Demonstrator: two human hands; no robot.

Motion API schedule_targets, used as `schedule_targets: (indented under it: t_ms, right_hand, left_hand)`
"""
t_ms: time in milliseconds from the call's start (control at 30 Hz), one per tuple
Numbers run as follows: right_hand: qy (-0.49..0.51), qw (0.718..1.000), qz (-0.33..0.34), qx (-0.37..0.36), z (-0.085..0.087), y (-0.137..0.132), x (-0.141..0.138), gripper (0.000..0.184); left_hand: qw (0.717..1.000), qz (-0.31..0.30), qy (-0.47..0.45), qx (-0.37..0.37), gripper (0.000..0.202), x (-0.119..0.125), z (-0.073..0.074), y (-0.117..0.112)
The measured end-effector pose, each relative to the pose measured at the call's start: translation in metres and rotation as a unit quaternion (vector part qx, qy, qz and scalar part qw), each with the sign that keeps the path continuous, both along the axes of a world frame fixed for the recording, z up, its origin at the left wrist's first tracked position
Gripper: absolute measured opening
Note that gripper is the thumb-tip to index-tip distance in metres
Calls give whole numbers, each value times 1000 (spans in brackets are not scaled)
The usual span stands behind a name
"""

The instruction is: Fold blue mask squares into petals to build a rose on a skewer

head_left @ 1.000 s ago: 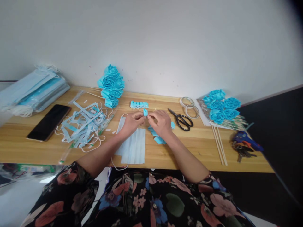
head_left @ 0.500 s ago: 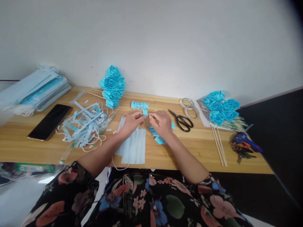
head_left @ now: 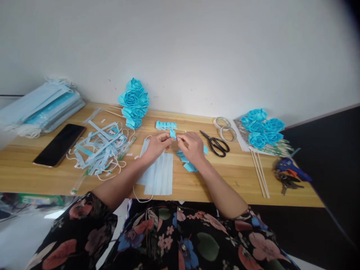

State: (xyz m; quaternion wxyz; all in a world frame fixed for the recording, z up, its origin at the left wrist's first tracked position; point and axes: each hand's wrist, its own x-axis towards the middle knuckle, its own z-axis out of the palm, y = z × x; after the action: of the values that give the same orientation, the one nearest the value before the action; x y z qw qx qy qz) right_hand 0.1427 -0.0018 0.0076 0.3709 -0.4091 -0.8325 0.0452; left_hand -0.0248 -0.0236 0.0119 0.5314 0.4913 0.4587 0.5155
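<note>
Between my two hands is a small folded blue petal piece (head_left: 172,133), standing upright above the table. My left hand (head_left: 158,145) pinches its left and lower side. My right hand (head_left: 192,145) closes its fingertips at its lower right edge. Beneath my left hand lie pale blue face masks (head_left: 159,174), partly covered by my wrist. More cut blue petals (head_left: 190,166) lie under and beside my right hand, which hides some of them. Just beyond my fingers sits a row of folded blue petals (head_left: 165,125).
Black-handled scissors (head_left: 216,144) and tape rolls (head_left: 228,133) lie to the right. Farther right are blue roses (head_left: 263,127), wooden sticks (head_left: 260,174), a blue glue gun (head_left: 292,168) and keys (head_left: 287,182). Leftward are more roses (head_left: 133,103), mask strips (head_left: 99,148), a phone (head_left: 60,145) and stacked masks (head_left: 47,105).
The petal piece has turned slightly between my fingertips and looks narrower at the top. Both hands stay in nearly the same place.
</note>
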Motion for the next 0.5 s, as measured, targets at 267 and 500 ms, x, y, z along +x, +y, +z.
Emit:
schedule_targets:
  t_ms: [267, 500]
  right_hand:
    - [138, 983, 8, -118, 11, -3, 2, 24]
    - [364, 843, 99, -384, 11, 4, 0, 41]
  left_hand:
    - [1000, -3, -29, 4, 28, -2, 3, -2]
    - [998, -60, -31, -3, 29, -2, 2, -3]
